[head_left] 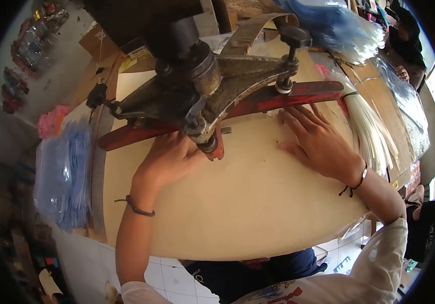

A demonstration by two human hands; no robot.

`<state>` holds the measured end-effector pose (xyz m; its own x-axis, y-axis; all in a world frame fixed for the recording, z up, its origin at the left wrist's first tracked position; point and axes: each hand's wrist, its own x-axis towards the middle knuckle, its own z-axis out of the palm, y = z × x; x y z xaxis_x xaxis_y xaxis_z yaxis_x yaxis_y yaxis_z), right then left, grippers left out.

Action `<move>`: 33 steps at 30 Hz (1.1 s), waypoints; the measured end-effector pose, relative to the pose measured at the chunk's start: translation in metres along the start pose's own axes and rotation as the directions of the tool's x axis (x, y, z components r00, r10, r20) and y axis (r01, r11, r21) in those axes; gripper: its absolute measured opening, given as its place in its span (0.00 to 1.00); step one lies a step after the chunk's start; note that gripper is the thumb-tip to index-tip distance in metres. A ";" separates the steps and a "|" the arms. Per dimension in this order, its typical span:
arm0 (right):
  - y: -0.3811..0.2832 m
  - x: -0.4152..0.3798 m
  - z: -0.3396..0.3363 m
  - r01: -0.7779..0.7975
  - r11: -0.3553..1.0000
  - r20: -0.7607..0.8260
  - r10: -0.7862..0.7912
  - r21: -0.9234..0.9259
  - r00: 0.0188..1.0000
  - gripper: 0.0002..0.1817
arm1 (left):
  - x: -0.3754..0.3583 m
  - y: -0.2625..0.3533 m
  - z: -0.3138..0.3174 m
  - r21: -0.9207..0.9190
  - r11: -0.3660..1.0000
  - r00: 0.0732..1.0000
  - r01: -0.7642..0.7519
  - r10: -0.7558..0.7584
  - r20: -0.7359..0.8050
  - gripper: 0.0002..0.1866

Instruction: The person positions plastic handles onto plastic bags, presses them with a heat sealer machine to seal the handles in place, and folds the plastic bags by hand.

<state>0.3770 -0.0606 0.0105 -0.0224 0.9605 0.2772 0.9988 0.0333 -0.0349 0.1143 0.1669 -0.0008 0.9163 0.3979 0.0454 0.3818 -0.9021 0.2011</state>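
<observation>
The cream sheet (253,202) lies beneath both hands and stretches toward six o'clock, the right hand (321,144) resting on it with its grip wide, the left hand's (169,158) grip impossible to tell, and the red bar (303,94) crossing at their twelve o'clock.

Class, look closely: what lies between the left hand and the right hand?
Between left hand and right hand, the head view shows a red bar's end, a small metal piece and tan sheet.
</observation>
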 end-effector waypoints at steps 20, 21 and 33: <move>-0.004 0.003 -0.004 -0.062 0.998 0.059 0.063 -0.019 0.996 0.32 | -0.006 0.004 0.000 -0.074 0.993 0.995 0.089 -0.084 0.058 0.49; -0.005 0.003 -0.005 -0.065 0.998 0.067 0.066 -0.015 0.996 0.33 | -0.008 0.005 -0.002 -0.088 0.994 0.998 0.063 -0.060 0.037 0.53; -0.009 -0.003 -0.002 -0.082 0.995 0.025 0.084 -0.053 0.996 0.33 | -0.013 0.002 0.007 0.039 0.990 0.990 0.139 -0.140 0.014 0.50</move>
<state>0.3677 -0.0643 0.0117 0.0605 0.9667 0.2488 0.9981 -0.0606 -0.0070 0.1039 0.1589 -0.0083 0.8556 0.5177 0.0032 0.5099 -0.8439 0.1669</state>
